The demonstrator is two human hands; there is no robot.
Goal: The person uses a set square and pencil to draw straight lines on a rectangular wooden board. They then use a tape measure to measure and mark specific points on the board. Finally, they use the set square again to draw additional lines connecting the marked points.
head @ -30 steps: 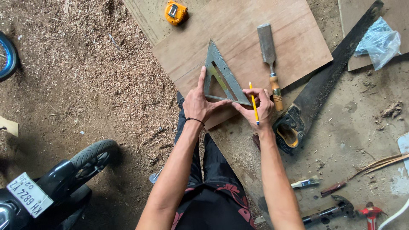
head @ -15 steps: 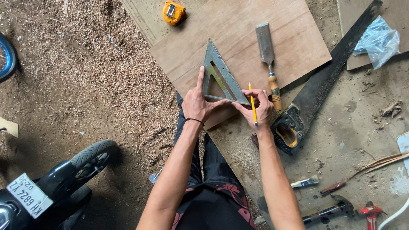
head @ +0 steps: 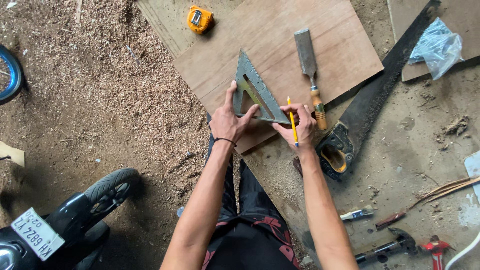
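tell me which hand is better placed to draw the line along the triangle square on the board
Right. The right hand already grips the yellow pencil beside the metal square, while the left hand is spread on the square, pinning it to the plywood board.

A dirt workshop floor [head: 425, 145] seen from above in soft, even daylight. Pale sawdust and wood shavings [head: 115, 85] cover its left half; the right is bare, dusty grey ground. A parked motorbike's rear tyre [head: 107, 187] fills the lower left corner.
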